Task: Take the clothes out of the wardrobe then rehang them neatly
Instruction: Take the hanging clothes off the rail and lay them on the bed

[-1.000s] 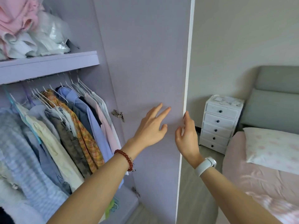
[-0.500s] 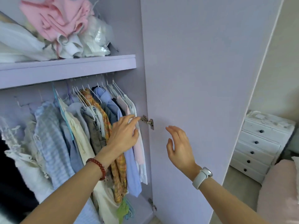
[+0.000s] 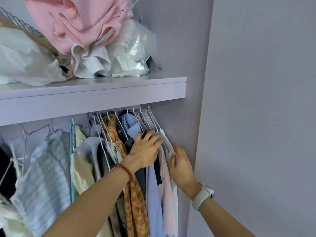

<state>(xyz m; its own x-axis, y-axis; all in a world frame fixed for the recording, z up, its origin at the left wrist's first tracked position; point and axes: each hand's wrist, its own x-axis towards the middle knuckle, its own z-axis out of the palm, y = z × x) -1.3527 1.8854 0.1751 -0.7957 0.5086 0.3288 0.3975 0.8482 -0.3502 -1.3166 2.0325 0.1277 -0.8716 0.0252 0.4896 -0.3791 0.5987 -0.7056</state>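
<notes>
Both hands at the rail's right end: left hand (image 3: 144, 152) spread flat on the hanging shirts (image 3: 153, 182), right hand (image 3: 179, 164) open beside the white one. Nothing gripped yet; next, seize hangers (image 3: 150, 117), lift.

Bare forearms, red beaded bracelet (image 3: 124, 171) on left wrist, white-strapped watch (image 3: 203, 197) on right wrist

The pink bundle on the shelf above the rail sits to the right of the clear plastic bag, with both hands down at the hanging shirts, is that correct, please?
Not quite: the head view shows the pink bundle to the left of the plastic bag, partly above it. The rest holds: both lie on the shelf, and the left hand and right hand are at the hanging shirts.
</notes>
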